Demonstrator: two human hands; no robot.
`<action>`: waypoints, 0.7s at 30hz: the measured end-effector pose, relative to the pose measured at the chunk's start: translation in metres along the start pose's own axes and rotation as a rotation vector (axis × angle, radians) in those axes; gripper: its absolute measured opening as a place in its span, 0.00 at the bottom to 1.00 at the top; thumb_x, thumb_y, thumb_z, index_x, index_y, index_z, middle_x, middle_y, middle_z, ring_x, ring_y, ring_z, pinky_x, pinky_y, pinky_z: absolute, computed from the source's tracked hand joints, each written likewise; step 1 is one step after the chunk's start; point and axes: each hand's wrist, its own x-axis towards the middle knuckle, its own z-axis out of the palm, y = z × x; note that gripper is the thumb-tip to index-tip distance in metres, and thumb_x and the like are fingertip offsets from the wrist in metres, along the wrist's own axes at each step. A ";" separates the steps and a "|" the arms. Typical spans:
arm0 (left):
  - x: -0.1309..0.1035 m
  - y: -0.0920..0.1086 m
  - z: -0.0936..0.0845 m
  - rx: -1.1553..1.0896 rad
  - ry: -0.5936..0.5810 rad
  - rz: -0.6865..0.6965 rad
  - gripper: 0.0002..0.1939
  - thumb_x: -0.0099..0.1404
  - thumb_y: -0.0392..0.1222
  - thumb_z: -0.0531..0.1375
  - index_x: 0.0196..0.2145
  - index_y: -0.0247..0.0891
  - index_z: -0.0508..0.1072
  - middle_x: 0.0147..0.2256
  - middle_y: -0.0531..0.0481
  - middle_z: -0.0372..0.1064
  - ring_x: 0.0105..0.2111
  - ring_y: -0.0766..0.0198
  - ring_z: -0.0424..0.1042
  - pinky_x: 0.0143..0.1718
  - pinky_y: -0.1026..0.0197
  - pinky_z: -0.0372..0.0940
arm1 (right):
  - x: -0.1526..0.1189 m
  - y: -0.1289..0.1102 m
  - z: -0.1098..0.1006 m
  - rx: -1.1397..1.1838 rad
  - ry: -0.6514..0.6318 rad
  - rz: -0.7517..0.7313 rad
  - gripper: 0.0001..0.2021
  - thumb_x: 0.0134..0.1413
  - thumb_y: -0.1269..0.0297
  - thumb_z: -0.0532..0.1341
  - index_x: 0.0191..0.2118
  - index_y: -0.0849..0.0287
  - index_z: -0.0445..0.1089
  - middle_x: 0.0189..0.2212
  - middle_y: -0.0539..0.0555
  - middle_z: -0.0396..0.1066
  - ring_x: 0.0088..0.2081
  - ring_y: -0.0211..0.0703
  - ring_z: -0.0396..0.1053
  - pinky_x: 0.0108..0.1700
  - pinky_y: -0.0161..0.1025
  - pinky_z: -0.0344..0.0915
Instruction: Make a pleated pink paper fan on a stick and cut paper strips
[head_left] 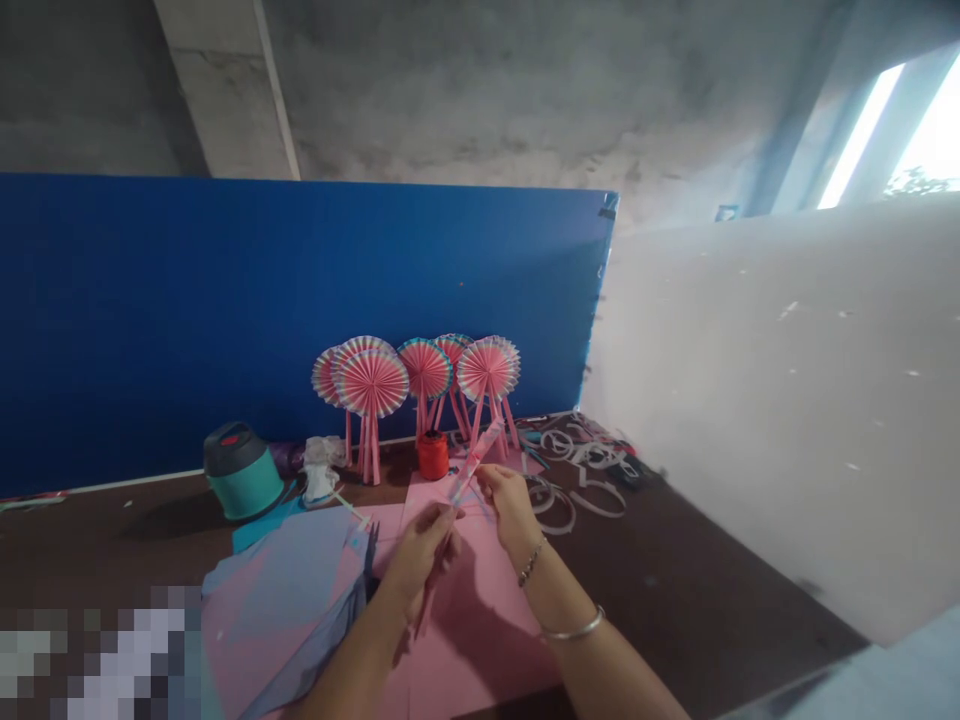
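My left hand (429,548) is closed on the lower end of a narrow folded pink paper strip (477,458). Higher up the same strip, my right hand (504,492) pinches its right side. The strip slants up to the right, above pink paper sheets (487,620) on the table. A thin pinkish length hangs below my left hand; I cannot make out what it is. Just behind the strip stands a small red pot (433,455). Several round pleated pink paper fans (371,383) on pink legs lean near the blue panel (225,300).
A teal and dark grey container (244,472) stands at the left, beside crumpled white material (322,465). Bluish sheets (292,570) lie left of my hands, with dark scissors (371,548) at their edge. Curled white strips (600,495) lie at the right on the dark table (675,590).
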 end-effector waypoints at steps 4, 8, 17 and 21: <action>-0.003 0.006 0.004 -0.011 0.029 -0.024 0.24 0.43 0.56 0.71 0.29 0.33 0.74 0.23 0.50 0.73 0.19 0.69 0.68 0.24 0.66 0.62 | 0.000 0.005 0.001 0.013 0.025 -0.015 0.12 0.33 0.59 0.59 0.13 0.56 0.54 0.13 0.42 0.48 0.19 0.31 0.43 0.21 0.34 0.42; -0.002 0.008 0.002 0.052 0.027 0.014 0.19 0.46 0.52 0.70 0.26 0.33 0.74 0.20 0.50 0.71 0.15 0.70 0.65 0.19 0.67 0.57 | 0.000 0.010 0.004 -0.010 0.084 -0.074 0.10 0.32 0.61 0.61 0.15 0.58 0.60 0.14 0.43 0.53 0.21 0.32 0.47 0.23 0.33 0.46; 0.003 0.001 -0.001 0.052 0.097 0.060 0.17 0.46 0.52 0.69 0.24 0.34 0.74 0.13 0.57 0.61 0.11 0.76 0.50 0.14 0.69 0.39 | -0.010 0.006 0.007 0.009 -0.053 -0.110 0.12 0.37 0.58 0.64 0.17 0.61 0.65 0.15 0.46 0.59 0.21 0.33 0.52 0.25 0.33 0.50; 0.003 0.003 -0.003 0.027 0.096 0.049 0.19 0.46 0.53 0.68 0.26 0.33 0.75 0.12 0.60 0.55 0.11 0.77 0.48 0.15 0.68 0.39 | -0.015 0.004 0.008 -0.008 -0.153 -0.112 0.11 0.38 0.59 0.65 0.19 0.61 0.68 0.17 0.48 0.64 0.22 0.35 0.57 0.27 0.34 0.54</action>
